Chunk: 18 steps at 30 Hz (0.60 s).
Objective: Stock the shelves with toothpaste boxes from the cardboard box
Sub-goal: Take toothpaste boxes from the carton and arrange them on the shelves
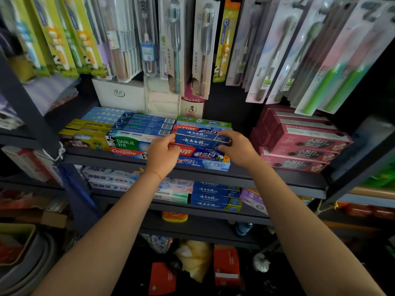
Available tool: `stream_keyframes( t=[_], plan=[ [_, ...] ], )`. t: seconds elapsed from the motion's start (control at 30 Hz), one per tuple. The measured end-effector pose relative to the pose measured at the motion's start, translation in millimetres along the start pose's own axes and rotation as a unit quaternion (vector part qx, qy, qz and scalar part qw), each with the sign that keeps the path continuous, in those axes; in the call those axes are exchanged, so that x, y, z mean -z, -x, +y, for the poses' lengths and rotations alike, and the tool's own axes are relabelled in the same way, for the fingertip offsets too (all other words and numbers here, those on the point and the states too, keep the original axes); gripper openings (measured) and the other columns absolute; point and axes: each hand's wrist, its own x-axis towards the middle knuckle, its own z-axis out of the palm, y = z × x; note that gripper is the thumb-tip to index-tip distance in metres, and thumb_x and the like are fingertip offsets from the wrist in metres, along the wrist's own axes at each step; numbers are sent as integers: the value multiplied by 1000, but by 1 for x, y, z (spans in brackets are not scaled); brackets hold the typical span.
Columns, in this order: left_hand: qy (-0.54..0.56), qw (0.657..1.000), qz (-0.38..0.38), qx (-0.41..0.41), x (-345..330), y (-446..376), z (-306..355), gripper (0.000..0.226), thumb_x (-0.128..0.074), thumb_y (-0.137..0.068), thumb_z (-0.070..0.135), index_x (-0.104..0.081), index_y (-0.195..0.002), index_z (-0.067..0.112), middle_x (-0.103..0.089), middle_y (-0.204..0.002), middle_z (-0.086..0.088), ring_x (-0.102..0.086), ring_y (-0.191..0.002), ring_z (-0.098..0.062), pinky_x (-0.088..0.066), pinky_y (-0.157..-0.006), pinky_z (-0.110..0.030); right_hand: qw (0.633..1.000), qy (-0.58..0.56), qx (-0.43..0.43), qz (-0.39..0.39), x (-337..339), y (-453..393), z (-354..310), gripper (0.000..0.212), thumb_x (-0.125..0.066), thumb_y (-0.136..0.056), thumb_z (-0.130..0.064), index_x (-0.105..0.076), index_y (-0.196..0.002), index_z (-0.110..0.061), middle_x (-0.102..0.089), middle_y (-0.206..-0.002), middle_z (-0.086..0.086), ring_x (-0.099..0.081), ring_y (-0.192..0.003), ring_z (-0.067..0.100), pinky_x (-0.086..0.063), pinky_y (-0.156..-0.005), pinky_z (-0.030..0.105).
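A dark blue toothpaste box (pixel 202 139) lies on top of a stack of toothpaste boxes on the upper shelf (pixel 213 178). My left hand (pixel 162 154) grips its left end and my right hand (pixel 237 148) grips its right end. Under it sit a red and blue box (pixel 201 153) and a blue Crest box (pixel 203 164). To the left lie Darlie (pixel 126 143) and Colgate (pixel 126 152) boxes. The cardboard box is not in view.
Pink toothpaste boxes (pixel 303 144) are stacked at the right of the same shelf, with a gap between them and the middle stack. Packaged toothbrushes (pixel 175 45) hang above. The lower shelf (pixel 171 207) holds more toothpaste boxes. Red cartons (pixel 226 265) lie on the floor below.
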Motion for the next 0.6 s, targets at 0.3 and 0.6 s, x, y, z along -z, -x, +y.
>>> stream_keyframes(
  t=[0.3,0.6],
  plan=[
    [-60,997,49,-1,-2,5,-2,29,-54,-86,23,-63,-113,21,-62,-105,1,-57,-100,-21,-52,-86,-43,994,-15,-29,108,-9,17,-7,67,-69,-84,-10,-38,-143,-21,-41,-121,9,-50,-95,18,-47,-86,29],
    [-163,951,-261,14,-26,37,-8,29,-55,-94,30,-70,-78,10,-70,-74,-7,-66,-68,-23,-56,-71,-40,993,-83,-60,53,-38,66,-5,34,-54,-89,-22,-53,-62,0,-50,-52,9,-46,-48,15,-44,-54,34]
  ],
)
